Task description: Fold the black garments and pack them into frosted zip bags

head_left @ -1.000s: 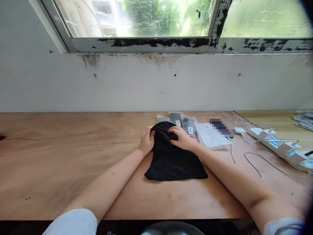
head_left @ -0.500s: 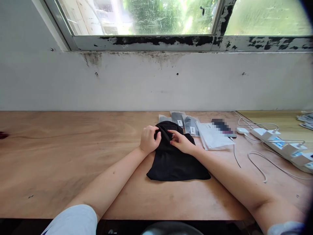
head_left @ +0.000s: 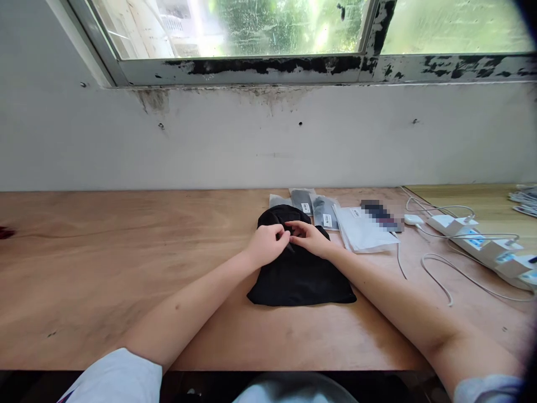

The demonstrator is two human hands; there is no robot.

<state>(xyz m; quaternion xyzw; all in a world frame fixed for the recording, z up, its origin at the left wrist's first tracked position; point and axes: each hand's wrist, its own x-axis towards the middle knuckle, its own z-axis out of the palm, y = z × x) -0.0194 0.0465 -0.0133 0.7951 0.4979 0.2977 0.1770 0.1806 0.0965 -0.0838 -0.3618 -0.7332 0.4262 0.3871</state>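
A black cloth item (head_left: 304,282) lies on the wooden table (head_left: 126,268), bunched at its far end and spread flat toward me. Over its bunched part, my left hand (head_left: 271,242) pinches a bit of the black fabric between thumb and fingers. My right hand (head_left: 309,238) is beside it, thumb and fingertips drawn together on the same fabric, close to the left fingertips. The exact fold between the fingertips is too small to make out.
Behind the cloth lie grey packets with labels (head_left: 325,212) and white plastic bags (head_left: 364,232), with a pixelated dark object (head_left: 380,214) on them. A white power strip (head_left: 482,240) with plugs and cables is at the right. A window (head_left: 251,28) is above the wall.
My left hand has moved right over the cloth, and its fingertips now meet close to those of my right hand. The view has shifted slightly.
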